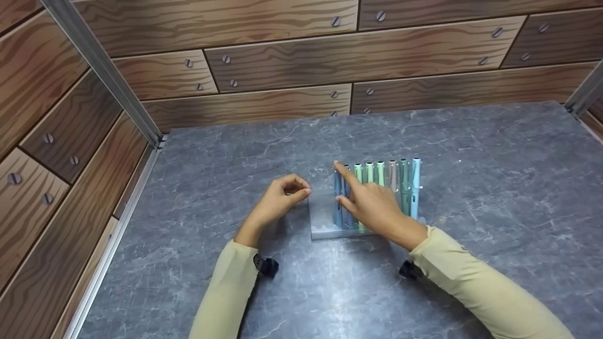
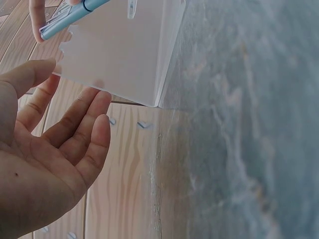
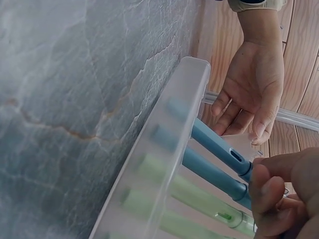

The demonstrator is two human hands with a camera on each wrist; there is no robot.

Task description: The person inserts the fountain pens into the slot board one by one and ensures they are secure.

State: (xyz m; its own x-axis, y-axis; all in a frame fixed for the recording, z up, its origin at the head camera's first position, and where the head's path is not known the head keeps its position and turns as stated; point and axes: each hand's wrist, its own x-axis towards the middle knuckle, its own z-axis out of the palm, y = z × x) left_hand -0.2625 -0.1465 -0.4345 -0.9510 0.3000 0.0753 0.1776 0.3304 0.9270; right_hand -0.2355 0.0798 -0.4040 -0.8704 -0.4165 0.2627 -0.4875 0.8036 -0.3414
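A clear pen stand [image 1: 322,213] stands on the table, holding a row of capped pens. My left hand [image 1: 278,200] pinches the stand's upper left corner between thumb and index finger; in the left wrist view its other fingers lie beside the clear panel [image 2: 119,55]. My right hand [image 1: 379,205] holds the leftmost blue pen [image 1: 338,217], index finger on its top end and thumb on its barrel. The right wrist view shows that blue pen [image 3: 217,144] resting in the stand's front ledge [image 3: 194,74]. My right hand partly hides the middle pens.
Right of the held pen stand another blue pen [image 3: 209,174], several green pens [image 1: 369,172], a greyish pen [image 1: 393,174], a dark green pen [image 1: 405,197] and a light blue pen [image 1: 415,188]. Wood-patterned walls [image 1: 282,66] border the grey marbled table [image 1: 226,169].
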